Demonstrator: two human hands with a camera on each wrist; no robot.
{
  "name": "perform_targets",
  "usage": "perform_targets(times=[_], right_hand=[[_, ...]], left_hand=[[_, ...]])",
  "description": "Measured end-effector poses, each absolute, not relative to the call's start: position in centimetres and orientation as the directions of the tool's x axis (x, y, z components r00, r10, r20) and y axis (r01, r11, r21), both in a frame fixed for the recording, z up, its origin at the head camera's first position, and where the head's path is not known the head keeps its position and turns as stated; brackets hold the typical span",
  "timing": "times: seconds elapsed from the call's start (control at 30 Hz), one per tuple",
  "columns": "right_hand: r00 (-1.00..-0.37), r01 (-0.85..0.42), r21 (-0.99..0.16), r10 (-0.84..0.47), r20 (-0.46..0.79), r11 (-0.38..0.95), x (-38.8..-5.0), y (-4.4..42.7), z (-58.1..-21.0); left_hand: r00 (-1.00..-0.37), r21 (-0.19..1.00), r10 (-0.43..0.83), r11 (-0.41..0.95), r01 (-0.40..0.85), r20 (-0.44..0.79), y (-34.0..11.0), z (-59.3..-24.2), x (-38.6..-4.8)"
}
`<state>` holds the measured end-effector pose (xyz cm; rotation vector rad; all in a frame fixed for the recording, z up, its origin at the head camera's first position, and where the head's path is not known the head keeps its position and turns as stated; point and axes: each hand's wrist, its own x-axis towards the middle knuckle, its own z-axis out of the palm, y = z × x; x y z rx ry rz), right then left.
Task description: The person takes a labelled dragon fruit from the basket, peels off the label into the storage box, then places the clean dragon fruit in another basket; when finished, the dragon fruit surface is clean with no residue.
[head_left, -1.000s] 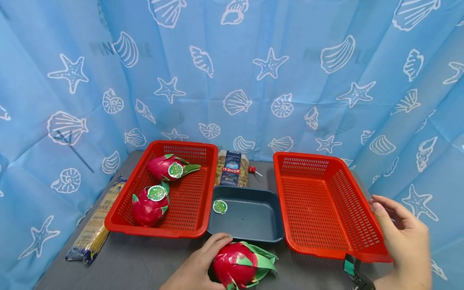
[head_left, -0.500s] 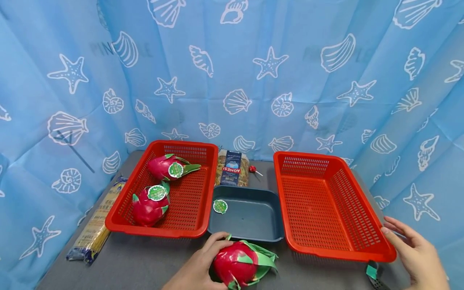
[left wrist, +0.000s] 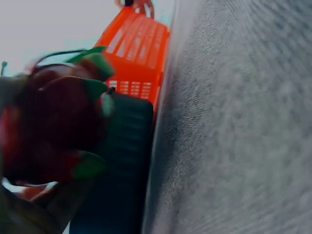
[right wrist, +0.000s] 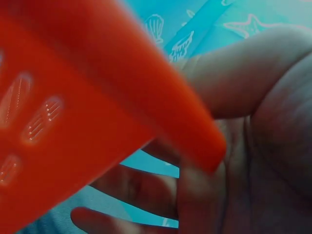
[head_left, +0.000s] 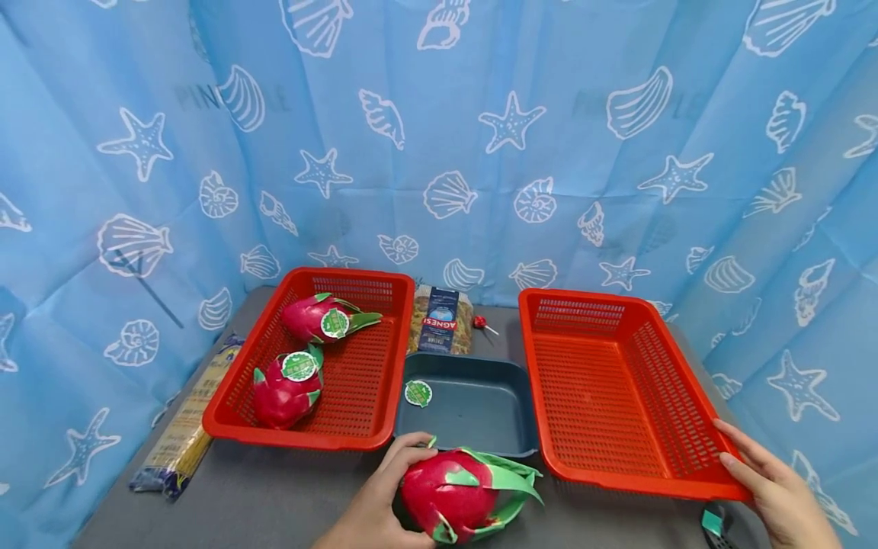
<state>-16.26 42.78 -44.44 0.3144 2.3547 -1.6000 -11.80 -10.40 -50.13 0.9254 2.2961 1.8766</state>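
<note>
In the head view my left hand [head_left: 384, 499] holds a pink dragon fruit [head_left: 449, 488] with green leaves, just in front of the dark grey tray [head_left: 466, 438]. The fruit [left wrist: 58, 122] looks raised off the table in the left wrist view. At the right, my right hand [head_left: 778, 488] grips the near right corner of the right red basket [head_left: 638, 482]. The right wrist view shows that basket's rim [right wrist: 165, 107] between thumb and fingers [right wrist: 146, 190]. Two more dragon fruits [head_left: 284, 396] [head_left: 312, 316] with round green stickers lie in the left red basket [head_left: 295, 436].
A green round sticker [head_left: 418, 393] shows inside the tray. Behind it lie a bag of pasta [head_left: 439, 324] and a red lollipop [head_left: 480, 322]. A long pack of spaghetti [head_left: 185, 427] lies left of the left basket. A blue shell-print curtain [head_left: 439, 152] hangs behind.
My left hand has lifted the dragon fruit slightly and brought it nearer the camera. My right hand has moved down and right along the basket's side to its near corner.
</note>
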Motion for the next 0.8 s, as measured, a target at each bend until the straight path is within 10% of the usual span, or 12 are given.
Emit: perform_targets(times=[0.8], right_hand=[[-0.984,0.177,-0.984,0.009,-0.177,-0.008,-15.4,42.8,-45.6]], left_hand=[[-0.59,0.718,0.534,-0.049,0.694,0.606,0.1,-38.6,-18.3]])
